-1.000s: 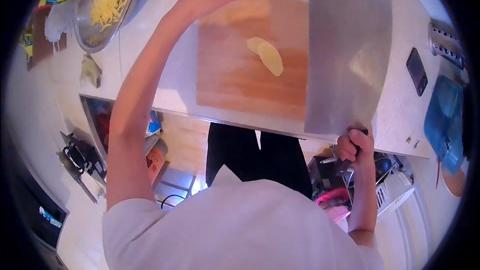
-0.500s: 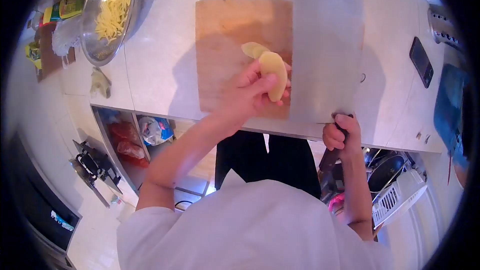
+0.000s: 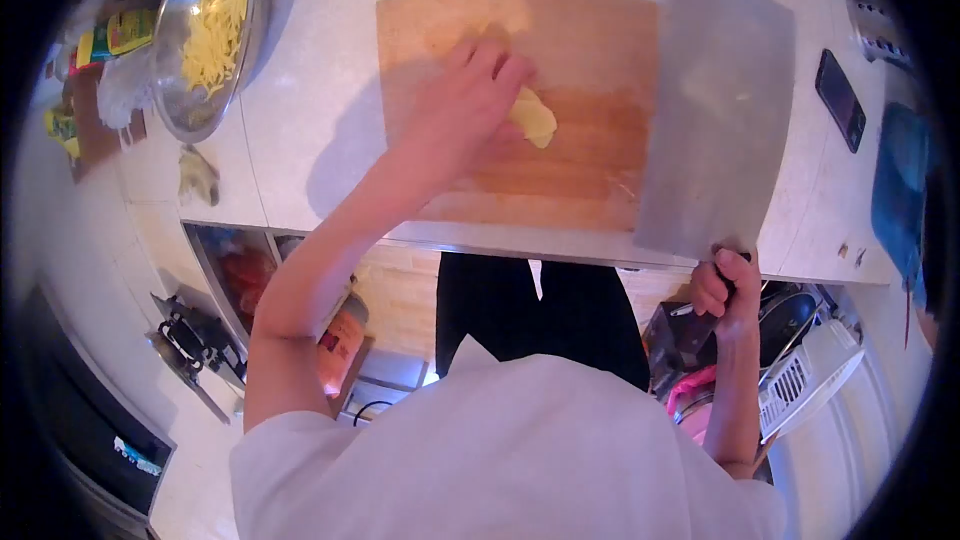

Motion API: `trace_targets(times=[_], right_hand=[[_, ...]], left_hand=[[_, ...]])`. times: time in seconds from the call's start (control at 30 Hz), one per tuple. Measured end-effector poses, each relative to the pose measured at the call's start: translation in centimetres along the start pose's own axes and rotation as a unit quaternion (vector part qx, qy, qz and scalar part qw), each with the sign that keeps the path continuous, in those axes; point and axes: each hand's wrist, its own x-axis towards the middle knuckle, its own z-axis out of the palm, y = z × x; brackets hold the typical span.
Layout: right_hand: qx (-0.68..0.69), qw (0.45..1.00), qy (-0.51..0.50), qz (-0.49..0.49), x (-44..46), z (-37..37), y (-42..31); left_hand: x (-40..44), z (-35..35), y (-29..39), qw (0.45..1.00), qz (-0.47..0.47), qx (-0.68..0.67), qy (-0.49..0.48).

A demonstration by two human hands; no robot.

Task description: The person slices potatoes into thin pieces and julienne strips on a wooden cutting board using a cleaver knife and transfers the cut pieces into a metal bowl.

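My left hand (image 3: 478, 95) is closed, fingers curled over a peeled yellow potato piece (image 3: 534, 118) on the wooden cutting board (image 3: 570, 170). The hand hides part of the piece, and its fingers are slightly blurred. Just beyond the fingertips a pale potato slice (image 3: 492, 32) shows faintly. My right hand (image 3: 724, 285) is wrapped around the dark handle of a cleaver at the counter's front edge. Its broad grey blade (image 3: 715, 110) extends away from me over the board's right side, apart from the potato.
A steel bowl (image 3: 170, 105) of yellow potato strips stands at the left, near several colorful packets (image 3: 125, 32). A crumpled scrap (image 3: 198, 178) lies below it. To the right are a black phone (image 3: 840, 100) and a blue item (image 3: 897, 195). Open shelves sit under the counter.
My left hand has lowered the potato piece from above the board and moved left and away from me. My right hand has shifted the cleaver to the right, uncovering more board.
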Motion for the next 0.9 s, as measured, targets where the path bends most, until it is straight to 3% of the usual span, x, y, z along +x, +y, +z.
trace_targets(times=[0.07,0.17,0.27,0.37,0.47,0.57,0.77,0.9], right_hand=[[-0.009,1.000,0.006,-0.002,-0.3,0.0,0.0],[-0.029,0.999,0.020,-0.004,-0.8,0.1,-0.2],[-0.039,0.998,0.038,-0.010,-1.6,0.2,-0.4],[-0.055,0.998,0.040,-0.006,-1.6,0.0,-0.7],[-0.094,0.995,0.034,0.008,-2.2,-0.3,-0.8],[-0.109,0.994,0.028,0.006,-2.2,0.4,-0.9],[-0.118,0.993,0.017,-0.005,-2.0,0.8,-1.0],[-0.128,0.992,0.005,-0.002,-2.0,0.8,-0.9]], left_hand=[[0.0,0.2,0.0,0.996,-0.055,-0.052,-0.052],[-0.2,-0.8,0.4,0.993,-0.025,-0.021,-0.114],[-1.5,-0.5,1.0,0.987,0.091,0.122,-0.043],[-2.8,0.1,0.5,0.993,0.105,0.042,-0.019],[-2.6,-0.1,0.8,0.999,0.047,0.002,0.007],[-2.5,1.5,0.0,0.995,0.073,-0.060,-0.031],[-2.2,1.9,1.7,0.999,0.013,-0.048,0.020],[-2.2,1.8,1.9,0.997,0.027,-0.067,-0.005]])
